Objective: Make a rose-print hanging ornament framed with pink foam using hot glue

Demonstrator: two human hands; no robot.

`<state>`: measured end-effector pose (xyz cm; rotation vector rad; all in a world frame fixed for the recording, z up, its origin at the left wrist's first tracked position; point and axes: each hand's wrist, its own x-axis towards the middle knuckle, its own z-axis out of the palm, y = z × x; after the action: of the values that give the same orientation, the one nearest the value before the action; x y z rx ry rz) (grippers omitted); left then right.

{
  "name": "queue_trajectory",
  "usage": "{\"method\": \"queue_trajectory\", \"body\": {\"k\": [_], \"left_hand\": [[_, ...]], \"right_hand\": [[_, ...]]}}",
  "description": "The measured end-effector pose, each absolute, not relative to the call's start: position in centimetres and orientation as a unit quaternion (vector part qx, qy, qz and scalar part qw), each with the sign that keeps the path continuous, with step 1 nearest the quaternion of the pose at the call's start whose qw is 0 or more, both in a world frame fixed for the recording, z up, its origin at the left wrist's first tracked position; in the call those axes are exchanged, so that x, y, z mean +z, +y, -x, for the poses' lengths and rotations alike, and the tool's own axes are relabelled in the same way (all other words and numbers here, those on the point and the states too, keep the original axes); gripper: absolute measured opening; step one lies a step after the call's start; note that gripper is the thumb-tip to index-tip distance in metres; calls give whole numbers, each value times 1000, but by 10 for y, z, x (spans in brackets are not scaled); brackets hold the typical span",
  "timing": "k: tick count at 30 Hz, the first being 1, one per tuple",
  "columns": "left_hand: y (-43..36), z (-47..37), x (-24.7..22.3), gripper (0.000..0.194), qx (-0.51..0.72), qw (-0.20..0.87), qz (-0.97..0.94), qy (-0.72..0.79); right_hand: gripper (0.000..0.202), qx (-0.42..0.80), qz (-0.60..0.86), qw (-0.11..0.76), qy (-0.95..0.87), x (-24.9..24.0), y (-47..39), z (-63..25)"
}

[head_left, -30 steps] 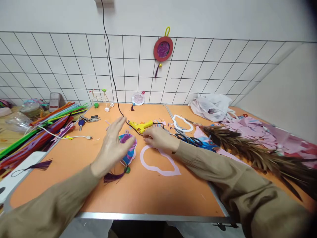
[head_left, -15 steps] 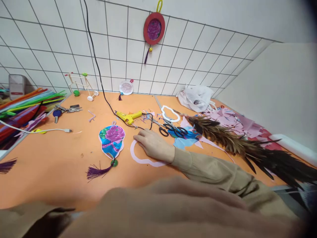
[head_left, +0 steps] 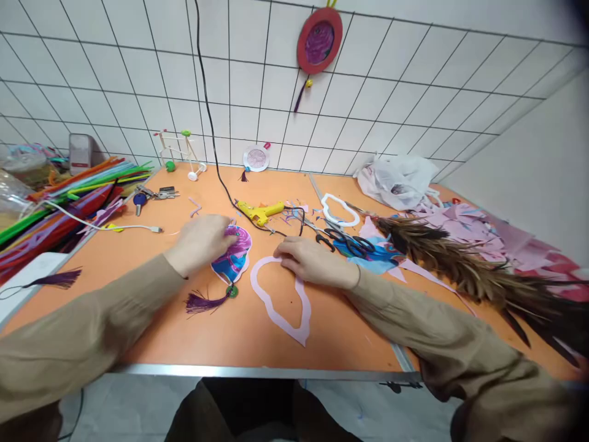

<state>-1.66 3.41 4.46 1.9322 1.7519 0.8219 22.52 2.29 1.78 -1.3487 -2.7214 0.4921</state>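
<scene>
A gourd-shaped paper fan (head_left: 232, 258) painted with a purple flower lies on the orange table (head_left: 161, 307), a purple tassel (head_left: 202, 301) at its lower end. My left hand (head_left: 200, 240) rests on its upper left edge with the fingers pinching it. Beside the fan lies a pink paper outline frame (head_left: 280, 301) of the same gourd shape. My right hand (head_left: 308, 259) presses on the frame's top right part, fingers curled onto the paper.
A yellow glue gun (head_left: 260, 212) with a black cord, black scissors (head_left: 350, 242), a white outline frame (head_left: 338, 212), brown feathers (head_left: 464, 267), pink paper scraps (head_left: 473, 230) and a plastic bag (head_left: 396, 181) lie behind. Pipe cleaners (head_left: 59, 205), keys (head_left: 150, 196) and a cable sit at left.
My left hand came back down from out of view onto the fan's top edge. The pink frame has turned, its long end now pointing toward me. My right hand stays on the frame.
</scene>
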Motion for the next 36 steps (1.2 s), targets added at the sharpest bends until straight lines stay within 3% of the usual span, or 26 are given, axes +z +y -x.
{"method": "queue_trajectory", "body": {"k": [1, 2, 4, 9, 13, 16, 19, 24, 30, 36], "left_hand": [[35, 23, 41, 24, 169, 132, -738, 639], [35, 27, 35, 22, 134, 119, -751, 635], [32, 29, 25, 18, 76, 64, -777, 622], [37, 26, 17, 39, 26, 23, -788, 615], [53, 29, 16, 55, 85, 33, -758, 646], [61, 32, 10, 63, 207, 131, -712, 658], [66, 34, 4, 49, 322, 238, -645, 651], [66, 31, 4, 16, 381, 309, -605, 627], [54, 19, 20, 21, 483, 388, -565, 545], [42, -4, 45, 28, 561, 472, -504, 456]], "right_hand": [[22, 164, 442, 20, -882, 21, 22, -226], [25, 164, 448, 10, -879, 23, 22, -226], [32, 163, 463, -2, -871, 25, 20, -225], [38, 183, 467, 31, -864, 20, 21, -221], [35, 216, 464, 62, -857, 16, 23, -221], [33, 250, 470, 71, -843, 16, 23, -220], [33, 268, 474, 73, -836, 17, 22, -219], [26, 277, 472, 64, -835, 21, 20, -217], [10, 285, 429, 47, -856, 27, 23, -221], [6, 456, 275, 83, -842, 63, 24, -239]]}}
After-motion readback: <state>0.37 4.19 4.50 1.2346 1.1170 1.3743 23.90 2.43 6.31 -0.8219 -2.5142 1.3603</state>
